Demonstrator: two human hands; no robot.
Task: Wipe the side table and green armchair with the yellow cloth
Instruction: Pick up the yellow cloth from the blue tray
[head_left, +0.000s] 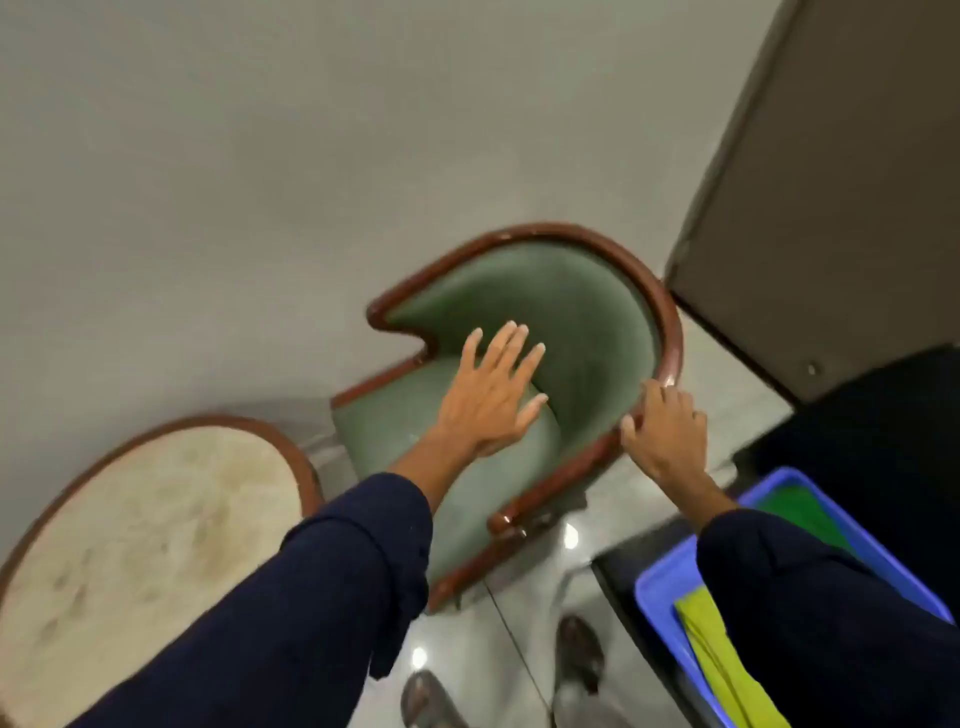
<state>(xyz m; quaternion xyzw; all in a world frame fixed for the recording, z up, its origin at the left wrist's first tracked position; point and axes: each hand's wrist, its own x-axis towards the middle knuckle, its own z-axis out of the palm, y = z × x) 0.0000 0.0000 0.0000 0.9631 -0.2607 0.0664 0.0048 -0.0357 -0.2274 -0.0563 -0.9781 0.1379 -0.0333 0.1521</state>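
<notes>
The green armchair (582, 322) with a dark wooden rim stands against the wall in the middle of the view. My left hand (493, 395) hovers flat over its seat and lower backrest, fingers spread, holding nothing. My right hand (665, 431) grips the wooden rim of the chair's right arm. The round side table (145, 530), pale stone top in a wooden rim, stands at the lower left beside the chair. The yellow cloth (722, 660) lies in a blue tub at the lower right, partly hidden by my right sleeve.
The blue tub (670, 587) also holds a green cloth (789, 509) and sits on a dark surface. A grey door or panel (831, 208) stands to the right of the chair. My shoes (579, 649) show on the glossy tiled floor below.
</notes>
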